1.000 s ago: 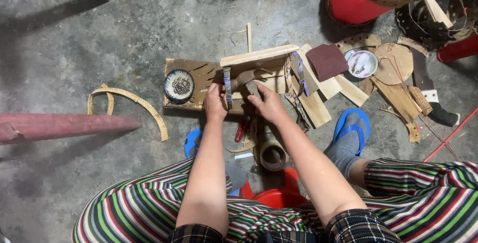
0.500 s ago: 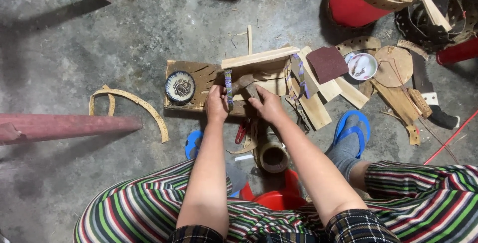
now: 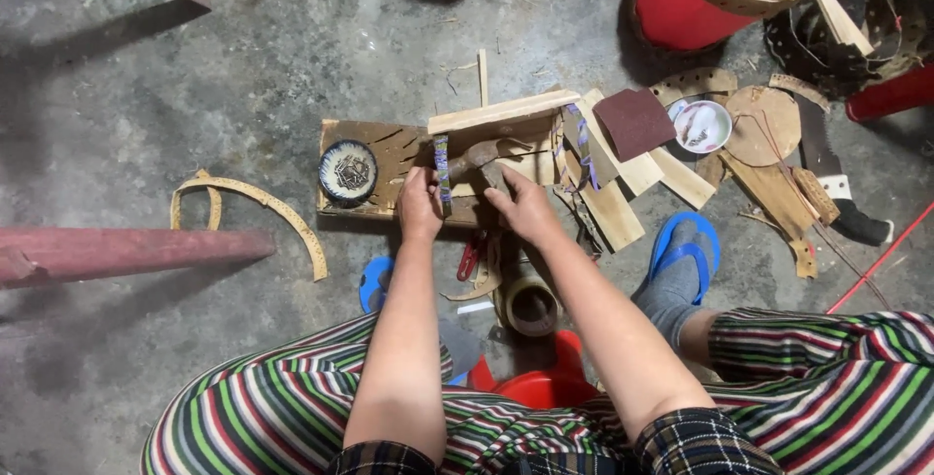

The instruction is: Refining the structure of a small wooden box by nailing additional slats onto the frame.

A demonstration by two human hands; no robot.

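While the person sits low over the concrete floor (image 3: 195, 76), a small round tin (image 3: 347, 172) with a patterned inside rests on the left end of a brown wooden board (image 3: 375, 204); what it holds cannot be made out. A white bowl (image 3: 702, 126) lies well to the right among leather scraps, its contents unclear. The left hand (image 3: 419, 205) pinches a narrow patterned strip (image 3: 442, 171) that stands across the board, fingers closed on its lower end. Just beside it, the right hand (image 3: 525, 207) is closed around the handle of one hammer (image 3: 479, 158), whose head lies on the board next to the strip. A second patterned strip (image 3: 582, 145) lies to the right over pale wooden slats. One roll of tape (image 3: 529, 307) sits near the knees, between two blue sandals (image 3: 689, 253).
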